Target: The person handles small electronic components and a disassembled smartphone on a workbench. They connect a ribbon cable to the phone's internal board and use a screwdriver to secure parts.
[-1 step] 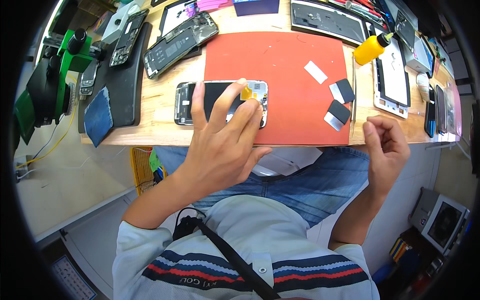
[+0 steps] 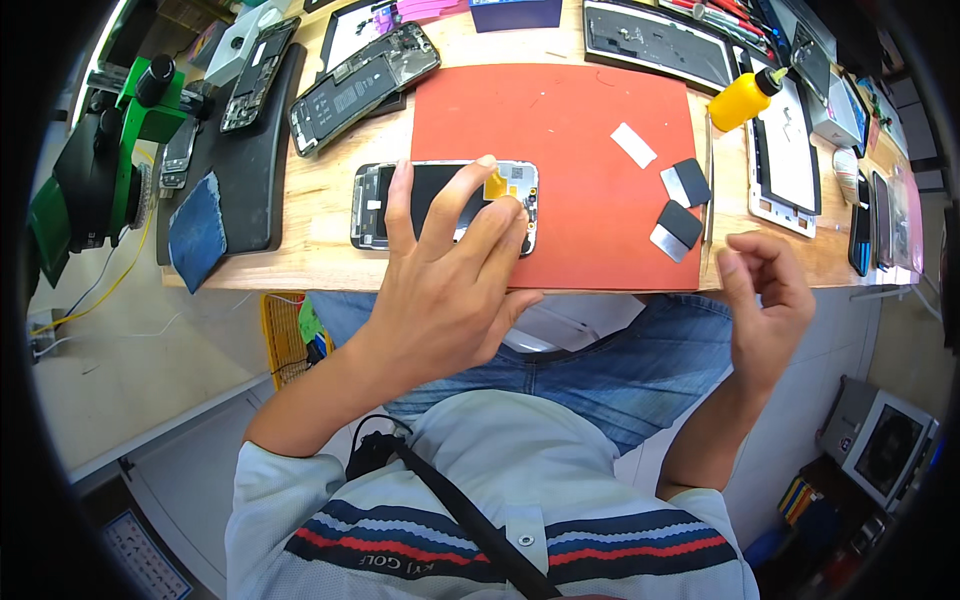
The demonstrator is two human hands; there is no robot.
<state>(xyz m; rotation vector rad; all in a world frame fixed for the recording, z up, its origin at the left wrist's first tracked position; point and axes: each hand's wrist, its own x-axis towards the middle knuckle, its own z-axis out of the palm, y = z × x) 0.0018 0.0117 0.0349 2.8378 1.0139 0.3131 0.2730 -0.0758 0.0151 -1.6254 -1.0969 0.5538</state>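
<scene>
A phone display assembly [image 2: 430,185] lies back side up, partly on the red mat [image 2: 590,110] and partly on bare wood. My left hand [image 2: 440,270] rests over it with fingers spread, the fingertips on its back near a yellow flex piece [image 2: 496,186] at the right end. Part of the display is hidden under these fingers. Off the mat's right corner, at the table's front edge, is my right hand [image 2: 768,310], its fingers curled in toward the thumb. Nothing shows in it. Close by lie thin metal tweezers [image 2: 708,185].
Two black-and-silver pieces [image 2: 676,230] and a white strip [image 2: 633,146] lie on the mat. A yellow bottle [image 2: 738,104] stands beyond its right edge. An opened phone [image 2: 365,88] is at the back left, near a blue cloth [image 2: 198,235] and a green microscope stand [image 2: 150,118].
My right hand has shifted slightly left, toward the mat. My left hand stays in place on the display assembly.
</scene>
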